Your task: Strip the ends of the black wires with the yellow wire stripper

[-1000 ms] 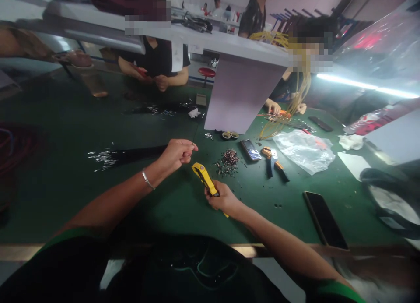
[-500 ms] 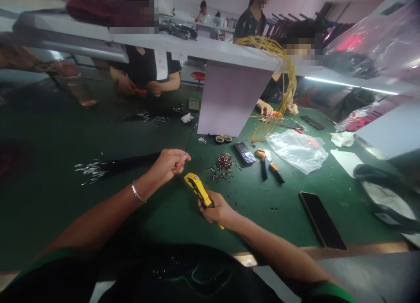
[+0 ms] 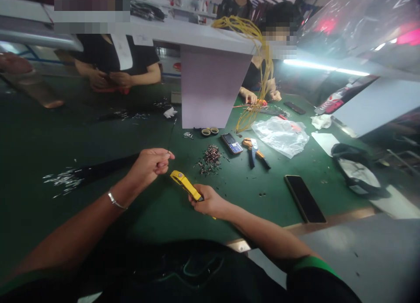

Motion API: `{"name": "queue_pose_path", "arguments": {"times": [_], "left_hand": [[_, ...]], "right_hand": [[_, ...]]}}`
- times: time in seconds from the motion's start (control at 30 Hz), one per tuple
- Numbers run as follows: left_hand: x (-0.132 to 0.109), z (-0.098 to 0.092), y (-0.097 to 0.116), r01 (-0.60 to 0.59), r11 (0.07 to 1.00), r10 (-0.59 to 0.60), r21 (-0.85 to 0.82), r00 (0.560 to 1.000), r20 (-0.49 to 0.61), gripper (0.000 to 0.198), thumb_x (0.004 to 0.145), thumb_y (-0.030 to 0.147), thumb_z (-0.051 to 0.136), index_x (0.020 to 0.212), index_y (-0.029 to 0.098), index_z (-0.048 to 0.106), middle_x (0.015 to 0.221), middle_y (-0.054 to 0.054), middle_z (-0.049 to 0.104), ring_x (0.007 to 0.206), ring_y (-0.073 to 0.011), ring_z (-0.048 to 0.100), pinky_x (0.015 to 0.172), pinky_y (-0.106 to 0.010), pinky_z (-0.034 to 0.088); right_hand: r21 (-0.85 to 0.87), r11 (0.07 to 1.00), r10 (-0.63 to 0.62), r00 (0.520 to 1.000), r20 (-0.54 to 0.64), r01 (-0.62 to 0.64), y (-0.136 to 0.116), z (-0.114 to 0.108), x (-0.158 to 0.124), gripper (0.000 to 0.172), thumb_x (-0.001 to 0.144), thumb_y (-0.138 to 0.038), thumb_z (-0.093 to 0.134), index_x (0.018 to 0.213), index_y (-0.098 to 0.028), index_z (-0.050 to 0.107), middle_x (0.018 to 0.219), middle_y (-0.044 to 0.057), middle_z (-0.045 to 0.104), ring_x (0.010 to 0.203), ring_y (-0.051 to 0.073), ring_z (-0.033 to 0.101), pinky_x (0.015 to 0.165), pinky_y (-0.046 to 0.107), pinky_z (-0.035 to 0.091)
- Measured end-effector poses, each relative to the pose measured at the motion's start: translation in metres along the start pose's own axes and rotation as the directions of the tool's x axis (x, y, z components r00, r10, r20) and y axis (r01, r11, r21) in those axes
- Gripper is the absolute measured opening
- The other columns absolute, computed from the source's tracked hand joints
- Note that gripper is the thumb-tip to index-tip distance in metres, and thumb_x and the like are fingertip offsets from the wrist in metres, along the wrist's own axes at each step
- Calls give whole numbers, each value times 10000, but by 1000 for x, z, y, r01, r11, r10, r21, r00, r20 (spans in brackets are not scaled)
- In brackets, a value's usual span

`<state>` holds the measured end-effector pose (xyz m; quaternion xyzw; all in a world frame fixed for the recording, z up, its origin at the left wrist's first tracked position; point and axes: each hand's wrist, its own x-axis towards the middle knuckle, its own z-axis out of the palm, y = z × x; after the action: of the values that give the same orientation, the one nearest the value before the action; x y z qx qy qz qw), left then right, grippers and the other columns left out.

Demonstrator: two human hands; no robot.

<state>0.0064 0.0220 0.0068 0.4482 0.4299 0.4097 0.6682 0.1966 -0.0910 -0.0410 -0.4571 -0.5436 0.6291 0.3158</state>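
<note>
My right hand [image 3: 207, 201] is closed round the handles of a yellow crimping tool [image 3: 183, 184], whose head points up and left over the green table [image 3: 65, 132]. My left hand [image 3: 150, 164] pinches the end of a thin black wire [image 3: 171, 134] that rises away toward the white post. The pinch sits just left of the tool's head. A bundle of black wires with bare metal ends [image 3: 82, 174] lies left of that hand. A heap of small metal terminals [image 3: 210, 156] lies just beyond the tool.
A keypad phone [image 3: 231, 143], orange-and-blue pliers [image 3: 254, 150], a clear plastic bag [image 3: 280, 135] and a dark smartphone [image 3: 305, 199] lie to the right. A white post [image 3: 210, 90] stands mid-table. Two people work across the table, one with yellow wires [image 3: 259, 71].
The view has shifted, so everything sits lower and further left in the frame. Both hands keep their grips; the tool's head stays close to the pinched wire.
</note>
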Motion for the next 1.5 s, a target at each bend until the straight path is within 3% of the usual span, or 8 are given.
{"name": "queue_pose_path", "arguments": {"times": [0.27,0.6,1.07,1.5], "left_hand": [[-1,2,1,4,1000,-4,1,1000,-1,38,675,93,651,654,65,666,414,48,362,349,-19,272,373,-168,199],[-1,2,1,24,1000,-24,-3,1000,0,60,678,101,648,641,61,672,414,38,369,352,-21,276,377,-166,200],[-1,2,1,32,999,-31,-14,999,8,45,662,92,661,657,50,677,423,40,363,361,-19,275,375,-162,195],[3,-2,-4,41,997,-39,-66,999,26,55,707,69,624,698,39,670,433,41,368,347,-18,266,361,-159,213]], "right_hand": [[168,984,57,997,56,-66,3,3,-2,249,521,-182,518,770,-189,505,580,-71,484,382,61,399,345,184,310],[-56,998,-5,1000,4,5,1,-3,0,211,535,-157,503,744,-174,531,613,-56,469,515,68,395,441,172,305],[177,981,74,995,64,-85,3,0,-2,250,509,-148,510,757,-180,512,586,-70,499,381,48,411,336,163,318],[234,968,74,995,71,-89,5,0,-1,252,506,-140,517,755,-175,517,576,-75,512,373,42,414,330,162,325]]}}
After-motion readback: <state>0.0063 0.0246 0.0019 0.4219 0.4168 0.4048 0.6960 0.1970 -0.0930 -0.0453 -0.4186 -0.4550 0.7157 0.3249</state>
